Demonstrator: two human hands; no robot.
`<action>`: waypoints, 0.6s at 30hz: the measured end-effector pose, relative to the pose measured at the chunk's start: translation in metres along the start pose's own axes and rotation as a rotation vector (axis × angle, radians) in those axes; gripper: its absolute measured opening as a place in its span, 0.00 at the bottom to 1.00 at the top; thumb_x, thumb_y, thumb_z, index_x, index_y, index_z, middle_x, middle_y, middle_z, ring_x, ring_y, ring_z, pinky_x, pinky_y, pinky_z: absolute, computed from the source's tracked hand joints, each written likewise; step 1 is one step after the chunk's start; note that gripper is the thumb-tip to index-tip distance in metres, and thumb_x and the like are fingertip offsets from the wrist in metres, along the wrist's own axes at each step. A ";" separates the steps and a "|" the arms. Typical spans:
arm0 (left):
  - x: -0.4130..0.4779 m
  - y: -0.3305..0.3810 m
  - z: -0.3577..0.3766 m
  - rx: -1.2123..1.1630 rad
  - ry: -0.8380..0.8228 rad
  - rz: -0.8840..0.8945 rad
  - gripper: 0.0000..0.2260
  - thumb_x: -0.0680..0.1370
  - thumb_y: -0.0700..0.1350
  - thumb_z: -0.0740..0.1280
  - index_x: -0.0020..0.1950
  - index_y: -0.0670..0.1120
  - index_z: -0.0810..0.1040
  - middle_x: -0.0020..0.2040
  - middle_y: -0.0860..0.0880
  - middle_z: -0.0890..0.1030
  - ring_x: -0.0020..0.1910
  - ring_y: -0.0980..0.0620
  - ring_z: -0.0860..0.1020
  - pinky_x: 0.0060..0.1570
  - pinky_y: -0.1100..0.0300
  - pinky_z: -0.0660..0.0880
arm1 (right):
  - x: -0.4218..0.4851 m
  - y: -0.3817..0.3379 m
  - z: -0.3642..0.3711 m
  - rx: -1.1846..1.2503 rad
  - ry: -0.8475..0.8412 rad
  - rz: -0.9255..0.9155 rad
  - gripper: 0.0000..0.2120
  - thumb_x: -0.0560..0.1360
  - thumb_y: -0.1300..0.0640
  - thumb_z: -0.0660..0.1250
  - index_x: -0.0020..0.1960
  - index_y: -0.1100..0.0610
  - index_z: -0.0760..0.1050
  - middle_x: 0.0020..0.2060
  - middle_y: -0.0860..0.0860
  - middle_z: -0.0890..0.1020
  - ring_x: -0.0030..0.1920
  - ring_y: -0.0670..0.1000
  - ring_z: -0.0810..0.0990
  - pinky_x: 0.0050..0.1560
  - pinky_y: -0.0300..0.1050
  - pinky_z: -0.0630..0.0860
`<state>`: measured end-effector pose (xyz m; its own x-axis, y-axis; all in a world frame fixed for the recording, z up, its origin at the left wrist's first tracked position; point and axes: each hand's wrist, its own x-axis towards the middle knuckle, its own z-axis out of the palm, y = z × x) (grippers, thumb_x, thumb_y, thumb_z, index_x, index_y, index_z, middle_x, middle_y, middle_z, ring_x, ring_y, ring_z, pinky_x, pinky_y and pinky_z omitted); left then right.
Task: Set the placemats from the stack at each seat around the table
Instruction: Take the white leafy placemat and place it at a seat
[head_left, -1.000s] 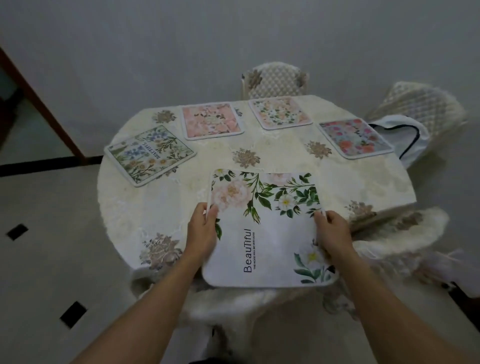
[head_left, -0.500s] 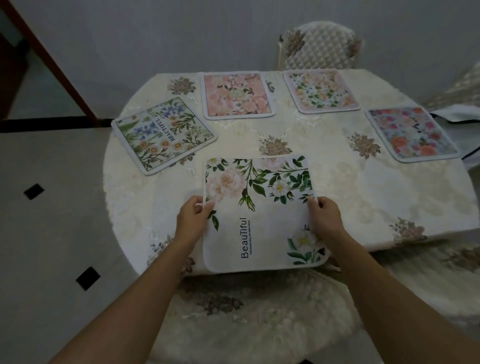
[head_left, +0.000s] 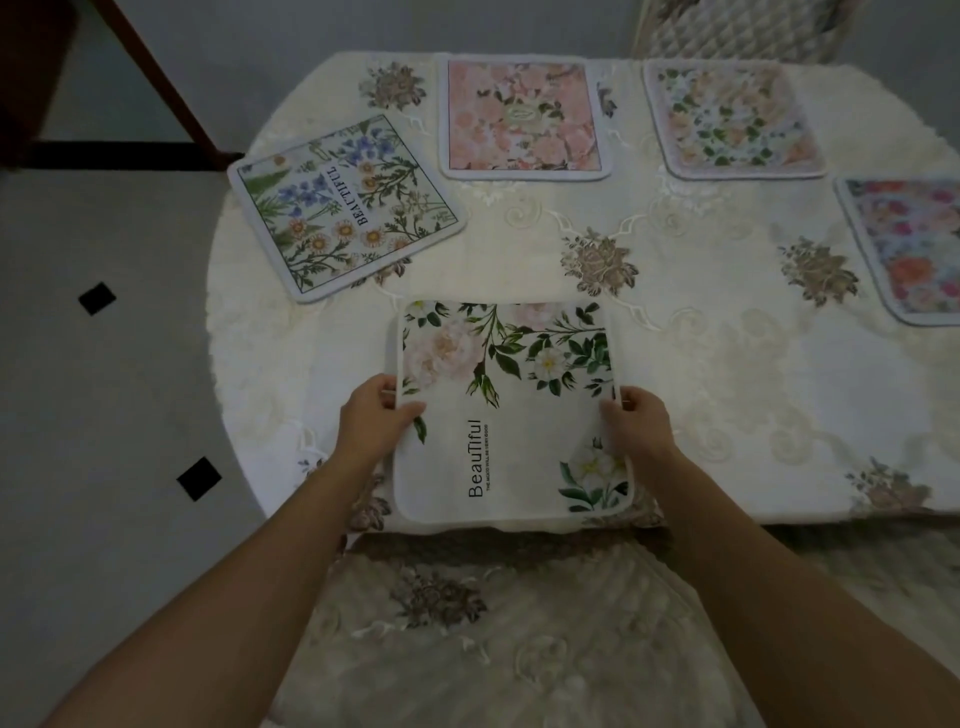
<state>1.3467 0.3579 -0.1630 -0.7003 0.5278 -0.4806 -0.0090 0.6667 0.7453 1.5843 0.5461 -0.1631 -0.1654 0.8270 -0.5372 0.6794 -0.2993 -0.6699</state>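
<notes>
A white placemat (head_left: 506, 410) with green leaves, pale flowers and the word "BeauTiful" lies at the near edge of the round table (head_left: 701, 364). My left hand (head_left: 376, 418) pinches its left edge and my right hand (head_left: 636, 423) pinches its right edge. Its near edge reaches the table's rim. Other placemats lie flat around the table: a blue-flowered one (head_left: 345, 205) at the left, a pink one (head_left: 522, 119) at the far middle, a peach-flowered one (head_left: 732, 122) to its right, and a red-and-blue one (head_left: 909, 249) cut off at the right edge.
A cream embroidered tablecloth covers the table and hangs down in front (head_left: 467, 623). A quilted chair back (head_left: 737, 28) stands beyond the far side. Grey floor with black diamond tiles (head_left: 96, 299) lies to the left, with a dark wooden beam (head_left: 156, 78) behind.
My view has moved closer to the table. The white placemat, held by both hands, has slid forward so that it rests fully on the tabletop instead of overhanging the near edge.
</notes>
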 end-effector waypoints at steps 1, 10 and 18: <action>-0.001 -0.002 0.000 0.035 0.015 0.000 0.10 0.74 0.44 0.75 0.53 0.47 0.78 0.48 0.48 0.82 0.46 0.49 0.80 0.46 0.58 0.76 | 0.000 0.003 0.000 0.010 -0.006 0.020 0.09 0.79 0.60 0.64 0.56 0.60 0.79 0.45 0.55 0.82 0.48 0.57 0.82 0.53 0.55 0.81; -0.002 -0.006 0.001 0.180 0.130 0.051 0.11 0.73 0.46 0.76 0.51 0.43 0.81 0.44 0.50 0.81 0.44 0.51 0.78 0.47 0.61 0.72 | 0.005 0.012 -0.001 -0.020 0.010 0.009 0.05 0.76 0.59 0.68 0.52 0.55 0.79 0.44 0.53 0.83 0.49 0.56 0.83 0.57 0.59 0.80; 0.002 -0.021 -0.002 0.506 0.179 0.241 0.13 0.74 0.48 0.75 0.53 0.44 0.80 0.45 0.47 0.80 0.44 0.47 0.78 0.45 0.54 0.76 | 0.006 0.016 -0.009 -0.219 0.038 -0.110 0.11 0.75 0.55 0.71 0.55 0.56 0.79 0.46 0.51 0.83 0.47 0.53 0.80 0.52 0.47 0.76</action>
<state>1.3442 0.3439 -0.1784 -0.7507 0.6275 -0.2066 0.4763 0.7308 0.4889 1.6007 0.5509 -0.1722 -0.2226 0.8676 -0.4446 0.7980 -0.0998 -0.5943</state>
